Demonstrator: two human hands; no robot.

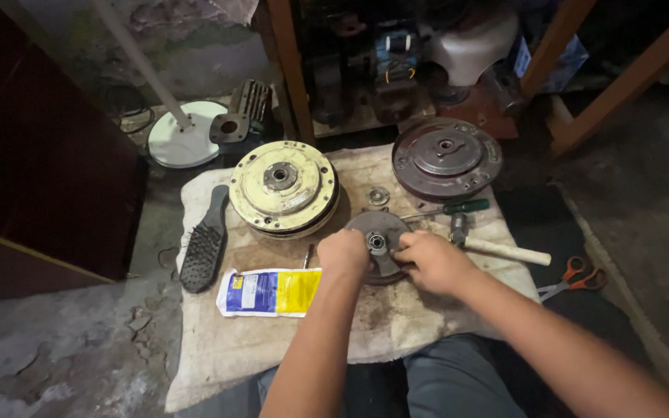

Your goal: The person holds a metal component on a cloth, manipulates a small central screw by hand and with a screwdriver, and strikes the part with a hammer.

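Observation:
A small dark metal disc [378,224] with a bearing [377,242] at its centre lies on a stained white cloth [257,340]. My left hand [344,254] grips the disc's left edge. My right hand [430,262] rests on its right side, fingers pinched at the bearing. A large cream-coloured round housing [283,188] sits to the upper left. Farther right at the back lies a brown round plate [447,159]. A small ring [379,196] lies just behind the disc.
A wire brush [204,244] and a blue-and-yellow packet [269,292] lie left on the cloth. A green-handled screwdriver [458,207] and a hammer [497,246] lie right. Orange scissors [578,277] rest on the floor. Wooden frame legs [621,77] stand behind.

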